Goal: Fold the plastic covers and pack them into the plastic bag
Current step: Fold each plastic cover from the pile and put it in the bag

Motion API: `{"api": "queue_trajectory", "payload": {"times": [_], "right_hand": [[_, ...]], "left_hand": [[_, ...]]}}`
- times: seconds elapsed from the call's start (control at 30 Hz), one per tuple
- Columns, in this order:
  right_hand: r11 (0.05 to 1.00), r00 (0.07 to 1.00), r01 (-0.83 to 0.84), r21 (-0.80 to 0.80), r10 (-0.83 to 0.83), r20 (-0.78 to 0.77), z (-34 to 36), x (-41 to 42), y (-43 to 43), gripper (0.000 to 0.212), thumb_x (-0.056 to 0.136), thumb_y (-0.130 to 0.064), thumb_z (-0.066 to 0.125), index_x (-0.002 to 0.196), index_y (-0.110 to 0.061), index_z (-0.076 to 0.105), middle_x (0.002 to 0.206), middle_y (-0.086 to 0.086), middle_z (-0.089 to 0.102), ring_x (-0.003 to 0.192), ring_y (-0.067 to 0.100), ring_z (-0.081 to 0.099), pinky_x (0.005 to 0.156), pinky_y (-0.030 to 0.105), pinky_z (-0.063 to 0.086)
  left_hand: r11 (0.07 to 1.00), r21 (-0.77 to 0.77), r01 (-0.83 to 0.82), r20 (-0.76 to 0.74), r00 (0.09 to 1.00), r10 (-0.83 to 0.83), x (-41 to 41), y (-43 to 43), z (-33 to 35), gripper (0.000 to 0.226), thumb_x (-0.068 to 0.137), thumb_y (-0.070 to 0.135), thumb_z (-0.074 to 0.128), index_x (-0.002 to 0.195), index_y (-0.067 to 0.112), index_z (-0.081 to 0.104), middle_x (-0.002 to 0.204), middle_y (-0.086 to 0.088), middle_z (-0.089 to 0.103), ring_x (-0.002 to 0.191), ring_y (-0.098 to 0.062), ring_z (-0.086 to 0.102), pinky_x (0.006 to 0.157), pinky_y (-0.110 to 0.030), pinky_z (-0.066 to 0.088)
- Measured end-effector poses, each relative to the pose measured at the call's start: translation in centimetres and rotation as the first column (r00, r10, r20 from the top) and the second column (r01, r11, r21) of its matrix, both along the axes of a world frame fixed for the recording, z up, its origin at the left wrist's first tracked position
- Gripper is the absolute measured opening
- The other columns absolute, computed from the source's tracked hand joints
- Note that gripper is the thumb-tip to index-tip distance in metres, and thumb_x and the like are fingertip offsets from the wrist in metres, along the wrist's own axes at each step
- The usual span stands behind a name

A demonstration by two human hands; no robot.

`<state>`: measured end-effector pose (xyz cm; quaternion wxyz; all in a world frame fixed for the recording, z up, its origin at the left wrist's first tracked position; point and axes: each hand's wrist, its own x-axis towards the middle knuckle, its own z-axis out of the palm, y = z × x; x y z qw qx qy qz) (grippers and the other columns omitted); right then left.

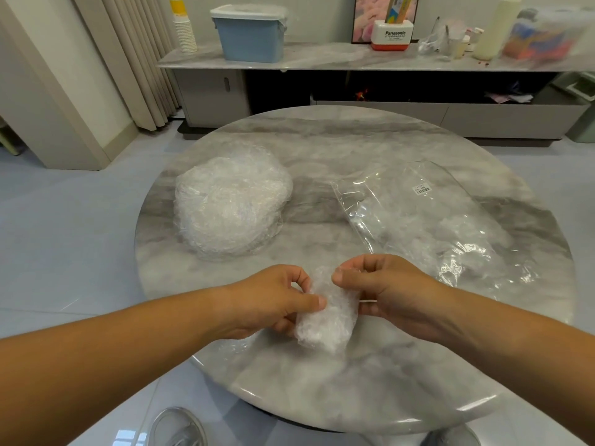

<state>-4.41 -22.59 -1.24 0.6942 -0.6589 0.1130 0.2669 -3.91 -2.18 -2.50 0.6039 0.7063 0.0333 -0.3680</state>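
Observation:
A folded clear plastic cover (325,317) is held between both hands above the near edge of the round marble table (322,133). My left hand (273,300) pinches its left side with thumb and curled fingers. My right hand (389,291) grips its right side, thumb on top. A heap of crumpled plastic covers (228,204) lies at the table's left. A clear plastic bag (425,220) with a barcode sticker lies at the right, with some crumpled plastic inside its near end.
Behind the table stands a low marble-topped cabinet (322,56) carrying a blue lidded box (251,33), stacked paper cups (183,27) and assorted clutter. Curtains (135,59) hang at the left. Shoes (180,426) show below the table's near edge.

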Motion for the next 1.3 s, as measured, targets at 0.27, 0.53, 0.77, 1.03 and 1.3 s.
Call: {"api": "queue_trajectory", "payload": {"times": [0.27,0.53,0.77,1.03,1.3], "right_hand": [[0.989,0.944,-0.073,-0.127,0.109,0.310,0.8,-0.9,0.1,0.013,0.078,-0.005,0.083,0.083,-0.013,0.074,0.082,0.006,0.072,0.076,0.011,0.067,0.073,0.023,0.056],[0.976,0.887,-0.088,-0.197,0.167,0.431,0.9,-1.4,-0.4,0.014,0.079,-0.009,0.084,0.089,-0.008,0.075,0.091,0.017,0.073,0.080,0.019,0.067,0.079,0.028,0.056],[0.884,0.648,-0.098,-0.456,0.405,0.645,0.2,-2.2,-1.1,0.012,0.084,-0.041,0.078,0.089,-0.029,0.078,0.099,-0.011,0.074,0.104,0.009,0.067,0.096,0.032,0.051],[0.573,0.081,-0.039,-0.819,0.818,0.569,-1.8,-2.6,-2.2,0.037,0.098,-0.045,0.056,0.116,-0.018,0.073,0.132,-0.003,0.064,0.127,0.019,0.054,0.098,0.040,0.046],[0.999,0.932,-0.033,0.007,0.029,0.363,-0.7,-1.6,-0.4,0.028,0.083,-0.046,0.062,0.100,-0.028,0.075,0.118,-0.008,0.070,0.121,0.014,0.062,0.103,0.038,0.050]], "left_hand": [[0.994,-0.108,-0.014,-0.226,0.974,-0.011,0.1,0.1,0.9,0.049,0.093,0.008,0.069,0.135,-0.003,0.047,0.122,-0.024,0.069,0.110,-0.036,0.069,0.087,-0.046,0.061],[0.934,-0.347,-0.091,-0.308,0.951,-0.022,0.9,1.2,0.9,0.059,0.085,0.001,0.070,0.141,0.007,0.051,0.135,-0.021,0.062,0.122,-0.031,0.062,0.102,-0.042,0.052],[0.883,-0.427,-0.195,-0.359,0.933,0.033,1.2,1.2,1.2,0.045,0.089,0.031,0.069,0.121,0.000,0.064,0.124,-0.022,0.066,0.107,-0.027,0.069,0.098,-0.034,0.055],[0.955,-0.216,-0.205,-0.312,0.941,0.131,0.6,0.6,0.8,0.039,0.083,0.003,0.072,0.121,-0.005,0.063,0.103,-0.016,0.073,0.092,-0.022,0.074,0.077,-0.029,0.062],[0.951,-0.151,-0.270,-0.093,0.962,0.258,1.1,0.9,1.0,0.036,0.081,-0.014,0.071,0.111,0.005,0.067,0.096,-0.013,0.075,0.083,-0.019,0.074,0.069,-0.027,0.061]]}}
